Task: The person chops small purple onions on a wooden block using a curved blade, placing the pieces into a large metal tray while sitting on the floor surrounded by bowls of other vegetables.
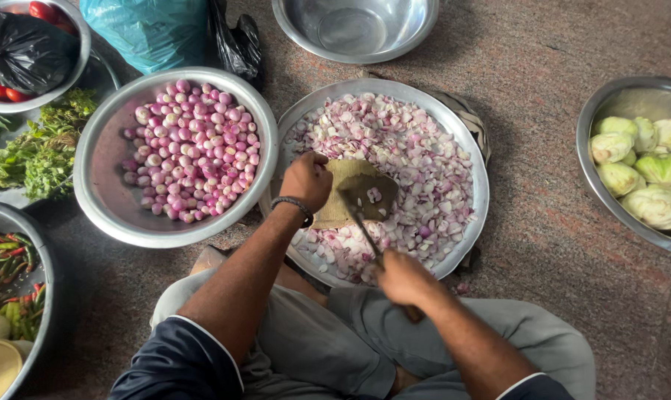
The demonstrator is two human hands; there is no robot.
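I sit on the floor over a wide steel tray [484, 185] filled with chopped pink shallot pieces [424, 170]. A small worn wooden board [348, 173] lies in its middle. My left hand [306, 180], with a dark band at the wrist, is curled at the board's left edge; whatever is under its fingers is hidden. My right hand [402, 278] grips the handle of a knife [363, 200] near my knee. The dark blade reaches up over the board with a shallot piece on it.
A steel bowl [91, 159] of whole peeled shallots [194, 148] touches the tray's left side. An empty steel bowl [354, 30] stands behind. A bowl of pale green cabbages [646, 167] is at right. Greens [39, 152], chillies [5, 270], tomatoes [42, 11] and bags [150, 30] crowd the left.
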